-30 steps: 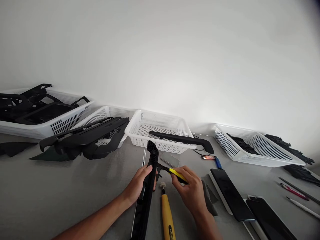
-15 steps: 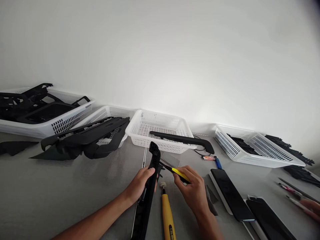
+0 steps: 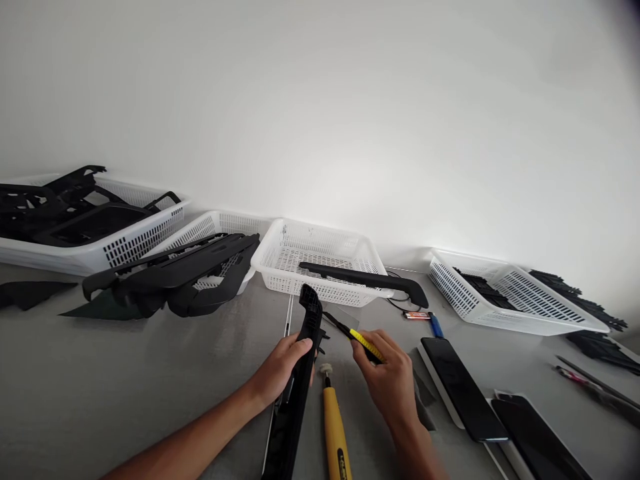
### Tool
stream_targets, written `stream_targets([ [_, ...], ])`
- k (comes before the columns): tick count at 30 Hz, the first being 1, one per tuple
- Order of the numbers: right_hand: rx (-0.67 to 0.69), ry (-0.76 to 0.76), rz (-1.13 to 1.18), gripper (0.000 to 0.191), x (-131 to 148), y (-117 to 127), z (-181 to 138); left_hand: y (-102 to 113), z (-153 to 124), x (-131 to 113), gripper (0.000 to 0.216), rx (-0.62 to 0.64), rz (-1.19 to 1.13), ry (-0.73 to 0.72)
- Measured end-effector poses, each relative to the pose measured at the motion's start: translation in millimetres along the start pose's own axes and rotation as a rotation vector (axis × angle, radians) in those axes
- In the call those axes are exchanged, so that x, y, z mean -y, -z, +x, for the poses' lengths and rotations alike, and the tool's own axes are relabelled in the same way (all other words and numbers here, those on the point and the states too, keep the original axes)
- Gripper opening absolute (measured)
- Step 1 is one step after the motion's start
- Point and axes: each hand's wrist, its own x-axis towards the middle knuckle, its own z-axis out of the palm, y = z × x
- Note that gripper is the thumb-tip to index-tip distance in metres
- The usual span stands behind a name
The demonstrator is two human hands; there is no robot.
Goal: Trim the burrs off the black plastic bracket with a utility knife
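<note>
My left hand (image 3: 283, 370) is closed round a long black plastic trim piece (image 3: 295, 393), held upright with its hooked, ribbed end at the top. In my right hand (image 3: 387, 377) is a yellow and black utility knife (image 3: 361, 340), gripped like a pen. The knife's dark tip points up and left, close to the trim's right edge; whether it touches cannot be made out. Between my hands lies a yellow-handled tool (image 3: 333, 423) with a round pale head. Small dark spiky bits show beside my left fingers, partly hidden by the trim.
A white basket (image 3: 320, 287) ahead carries another black trim piece (image 3: 367, 279). Further left, baskets hold several black parts (image 3: 200, 263). Two phones (image 3: 465, 390) lie at right, with a blue object (image 3: 437, 327) and another white basket (image 3: 530, 320) behind. Pens rest near the right edge.
My right hand has shifted slightly right, drawing the knife tip a little away from the trim. Another person's hand at the right edge has left view.
</note>
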Motion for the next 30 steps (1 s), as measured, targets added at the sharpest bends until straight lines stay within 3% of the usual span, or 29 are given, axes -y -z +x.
stream_targets([
  [4,0.047,-0.004,0.006,0.024,2,-3,-1,0,-2,-2,0.054,0.021,0.024,0.005],
  [14,0.011,-0.029,-0.042,0.024,-2,-4,-1,2,2,0,0.054,0.009,0.002,0.003],
  [22,0.039,-0.091,0.004,0.025,-9,3,2,9,2,-2,0.046,0.078,0.041,0.045],
  [30,-0.064,-0.052,-0.052,0.025,-9,6,3,7,1,-3,0.044,0.058,0.013,0.032],
])
